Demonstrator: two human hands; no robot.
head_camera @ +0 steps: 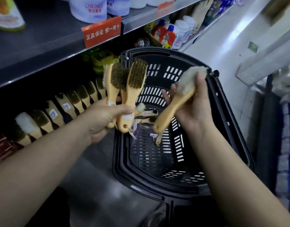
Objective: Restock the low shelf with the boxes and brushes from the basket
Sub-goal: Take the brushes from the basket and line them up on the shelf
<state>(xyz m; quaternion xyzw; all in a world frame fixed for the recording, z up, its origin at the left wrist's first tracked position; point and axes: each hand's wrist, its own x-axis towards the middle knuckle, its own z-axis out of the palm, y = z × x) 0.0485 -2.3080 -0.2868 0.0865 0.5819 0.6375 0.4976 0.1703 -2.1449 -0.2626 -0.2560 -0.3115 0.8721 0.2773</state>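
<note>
Left forearm: bare, enters from the lower left of the frame, reaches toward centre. Left hand: centre frame, fingers curled into a closed grip around wooden handles, thumb laid across the top. Right forearm: bare, enters from the lower right. Right hand: right of centre, back toward camera, fingers clasped around one brush, blurred.

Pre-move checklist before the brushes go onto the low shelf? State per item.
1. Left hand grips its bundle of brushes by the handles: ok.
2. Right hand holds the pale brush: ok, though blurred.
3. Brush row on the low shelf stands orderly: ok.
4. Free slot in the row: cannot tell.
5. Basket emptied: not ok, brushes remain inside.
</note>
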